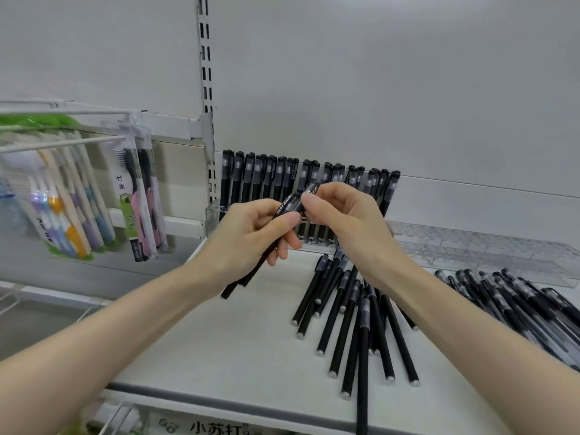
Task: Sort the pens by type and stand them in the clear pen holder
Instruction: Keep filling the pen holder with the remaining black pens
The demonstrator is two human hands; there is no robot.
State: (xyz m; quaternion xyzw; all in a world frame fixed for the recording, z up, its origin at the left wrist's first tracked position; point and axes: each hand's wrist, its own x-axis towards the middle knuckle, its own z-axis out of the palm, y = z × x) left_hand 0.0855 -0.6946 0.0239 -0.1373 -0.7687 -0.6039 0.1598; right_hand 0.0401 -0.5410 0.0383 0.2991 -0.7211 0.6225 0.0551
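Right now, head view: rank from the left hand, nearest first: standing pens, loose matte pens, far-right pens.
1. Standing pens: just behind the left hand.
2. Loose matte pens: lower right of it.
3. Far-right pens: right end, clearly farthest.

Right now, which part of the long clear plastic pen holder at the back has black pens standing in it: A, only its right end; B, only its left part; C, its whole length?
B: the black capped pens stand in a row in the left part of the long clear plastic pen holder, while its right stretch shows only bare slots.
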